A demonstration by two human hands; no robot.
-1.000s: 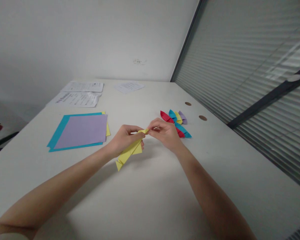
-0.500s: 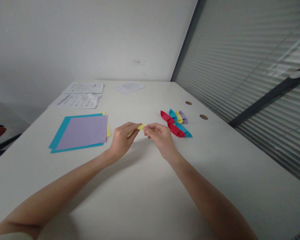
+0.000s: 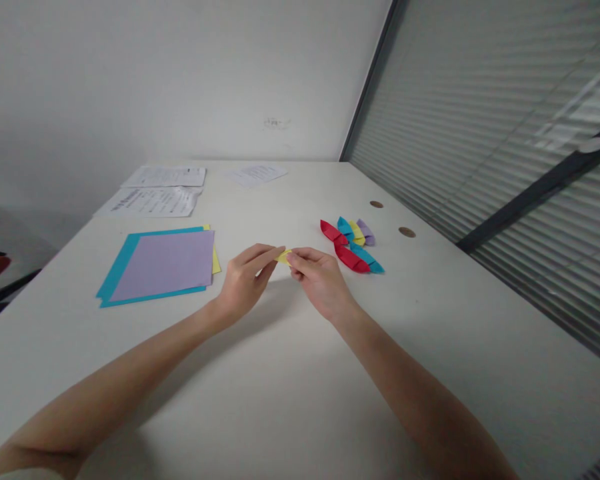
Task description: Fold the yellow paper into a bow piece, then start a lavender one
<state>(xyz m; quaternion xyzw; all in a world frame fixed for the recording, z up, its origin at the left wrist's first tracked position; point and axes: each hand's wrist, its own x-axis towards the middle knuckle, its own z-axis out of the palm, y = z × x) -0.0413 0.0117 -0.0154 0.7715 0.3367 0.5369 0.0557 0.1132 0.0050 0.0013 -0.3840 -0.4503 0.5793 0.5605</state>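
Between my two hands, above the white table, is a small piece of folded yellow paper [image 3: 283, 257]. My left hand [image 3: 247, 275] pinches its left part between thumb and fingers. The right end is gripped by my right hand [image 3: 320, 277], thumb on the near side. Fingers cover much of the paper, so its full shape is hidden. Just beyond my right hand lie several folded paper pieces: red ones [image 3: 351, 259], blue ones [image 3: 367, 257], a yellow one [image 3: 357, 233] and a purple one [image 3: 366, 232].
On the left lies a stack of square sheets, with a purple sheet [image 3: 167, 265] over blue [image 3: 117, 270] and yellow [image 3: 216, 260] ones. Printed papers [image 3: 153, 201] rest at the far left, another printed paper [image 3: 259, 175] at the back. Window blinds [image 3: 495, 133] border the table's right side.
My fingers have shifted slightly on the yellow paper, and less of it shows beneath my left hand. The paper stays held in both hands. The other pieces lie as before.
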